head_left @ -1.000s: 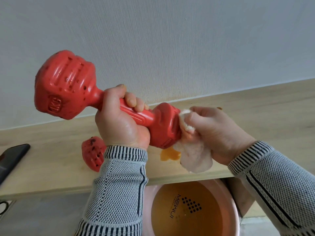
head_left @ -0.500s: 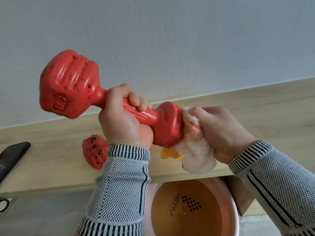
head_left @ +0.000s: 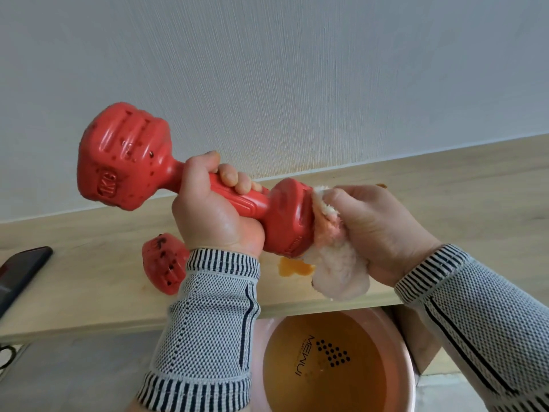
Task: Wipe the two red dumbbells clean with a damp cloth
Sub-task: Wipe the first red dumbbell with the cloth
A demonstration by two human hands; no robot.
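In your left hand (head_left: 217,209), raised above the wooden ledge (head_left: 445,185), you are gripping a red dumbbell (head_left: 190,185) by its handle — fingers curled tight. Just right of it, your right hand (head_left: 377,227) is pinching the damp cloth (head_left: 335,257) against its end; the second dumbbell (head_left: 163,267) is lying below your left wrist.

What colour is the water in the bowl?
Orange-brown, in the pink bowl below the shelf; the head view, the only one, shows it.
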